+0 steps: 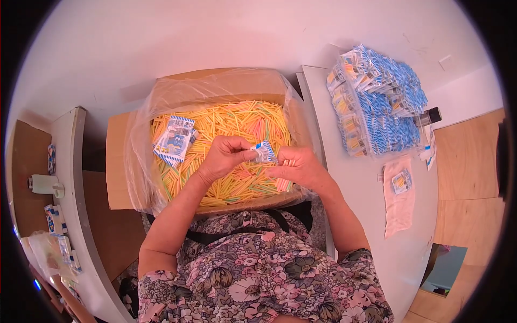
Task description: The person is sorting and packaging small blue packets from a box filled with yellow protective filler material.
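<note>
Over an open cardboard box full of thin yellow, pink and green sticks, my two hands meet. My left hand pinches a small blue-and-white plastic packet by its left side. At the packet's right end is my right hand, its fingers curled round a small bunch of the coloured sticks. Whether those fingers also grip the packet's edge is hidden. A few flat blue-and-white packets lie on the sticks at the box's left side.
On the white table to the right stands a clear plastic bin heaped with filled packets. A pink cloth with one packet on it lies nearer. Clear plastic lining hangs over the box rim. A left shelf holds a white bottle.
</note>
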`<state>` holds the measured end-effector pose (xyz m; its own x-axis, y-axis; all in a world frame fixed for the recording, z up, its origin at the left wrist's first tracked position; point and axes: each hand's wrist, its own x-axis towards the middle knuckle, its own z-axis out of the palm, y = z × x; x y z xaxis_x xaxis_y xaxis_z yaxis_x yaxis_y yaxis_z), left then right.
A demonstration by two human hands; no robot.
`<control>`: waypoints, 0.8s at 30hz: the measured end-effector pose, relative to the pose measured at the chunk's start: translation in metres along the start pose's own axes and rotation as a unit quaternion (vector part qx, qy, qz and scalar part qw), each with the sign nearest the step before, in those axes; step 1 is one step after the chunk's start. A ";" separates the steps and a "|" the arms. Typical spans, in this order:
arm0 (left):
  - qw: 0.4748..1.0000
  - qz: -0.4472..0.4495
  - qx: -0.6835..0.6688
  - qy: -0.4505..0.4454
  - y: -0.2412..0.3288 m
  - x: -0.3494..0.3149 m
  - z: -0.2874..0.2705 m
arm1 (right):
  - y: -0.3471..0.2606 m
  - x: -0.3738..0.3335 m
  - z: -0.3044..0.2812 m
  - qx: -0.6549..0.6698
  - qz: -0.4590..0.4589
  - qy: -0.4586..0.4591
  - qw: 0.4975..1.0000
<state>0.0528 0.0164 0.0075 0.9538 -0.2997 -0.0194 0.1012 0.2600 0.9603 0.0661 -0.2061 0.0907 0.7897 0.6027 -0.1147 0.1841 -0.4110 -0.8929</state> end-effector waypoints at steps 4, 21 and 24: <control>0.999 -0.010 -0.039 0.004 0.006 0.001 0.003 | -0.008 0.001 -0.013 0.116 0.048 0.033 0.992; 0.998 -0.051 -0.034 -0.015 0.010 0.000 0.007 | -0.041 0.036 -0.001 -0.168 -0.167 0.140 0.961; 0.999 -0.015 -0.018 -0.023 0.003 -0.001 0.003 | -0.044 0.027 -0.006 0.006 -0.114 0.163 0.980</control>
<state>0.0517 0.0149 0.0109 0.9363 -0.3494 -0.0354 0.1412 0.2823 0.9489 0.0827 -0.1761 0.1293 0.8740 0.4272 0.2316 0.3719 -0.2810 -0.8847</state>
